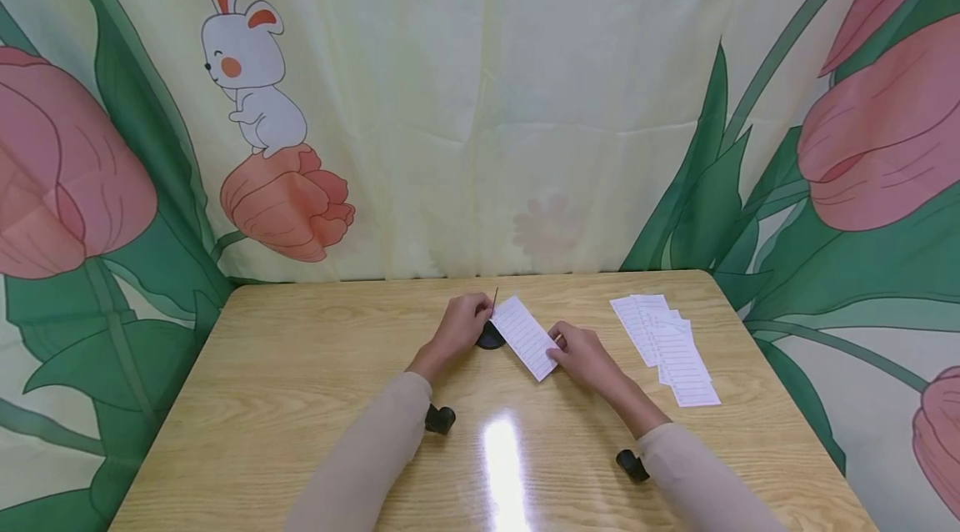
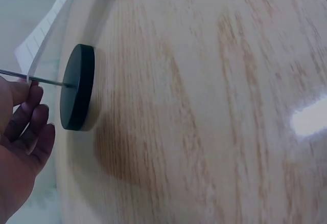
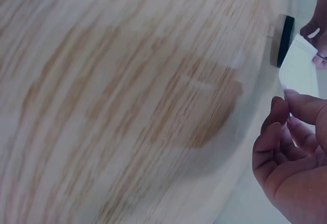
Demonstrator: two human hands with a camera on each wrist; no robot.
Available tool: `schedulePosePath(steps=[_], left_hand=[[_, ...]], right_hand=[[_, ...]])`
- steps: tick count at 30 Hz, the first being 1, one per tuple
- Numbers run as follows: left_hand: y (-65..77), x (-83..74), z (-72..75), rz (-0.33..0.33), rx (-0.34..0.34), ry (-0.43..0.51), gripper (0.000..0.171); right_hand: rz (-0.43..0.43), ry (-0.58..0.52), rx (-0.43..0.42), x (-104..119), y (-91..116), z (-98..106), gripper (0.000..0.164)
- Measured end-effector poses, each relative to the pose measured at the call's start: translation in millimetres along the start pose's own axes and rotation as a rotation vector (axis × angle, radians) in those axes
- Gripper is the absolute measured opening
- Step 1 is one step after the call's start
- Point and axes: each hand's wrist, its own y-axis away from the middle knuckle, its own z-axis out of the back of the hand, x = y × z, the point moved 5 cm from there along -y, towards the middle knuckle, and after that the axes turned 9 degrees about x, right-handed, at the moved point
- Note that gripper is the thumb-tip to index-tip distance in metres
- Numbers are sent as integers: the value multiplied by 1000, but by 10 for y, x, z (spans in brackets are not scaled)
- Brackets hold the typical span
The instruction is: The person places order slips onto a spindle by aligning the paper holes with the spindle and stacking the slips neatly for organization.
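A white ruled paper slip [image 1: 523, 338] is held slanting between both hands, beside a paper spike with a round black base [image 1: 491, 340] and a thin upright rod [image 1: 495, 297]. My left hand [image 1: 459, 325] pinches the slip's upper left corner right at the rod [image 2: 48, 81]; whether the rod pierces the paper I cannot tell. Thumb and fingers of my right hand [image 1: 587, 357] pinch the slip's lower right edge. In the right wrist view the slip [image 3: 299, 69] bends slightly between the hands.
Several similar ruled slips [image 1: 688, 357] lie overlapping on the right of the wooden table [image 1: 315, 373]. Behind its far edge hangs a curtain [image 1: 480, 123] printed with tulips and a rabbit. A bright reflection shows on the near tabletop.
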Motion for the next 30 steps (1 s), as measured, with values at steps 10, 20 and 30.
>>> schedulePosePath(steps=[10,20,30], left_hand=[[2,58,-86,22,33,-44,14],[8,89,-129,71,29,-62,15],[30,113,-109,73,7,-7,12]], right_hand=[[-38,14,28,16,15,-44,17],[-56,20,34,5,31,-67,17],[-66,36,39,-10,70,-60,18]])
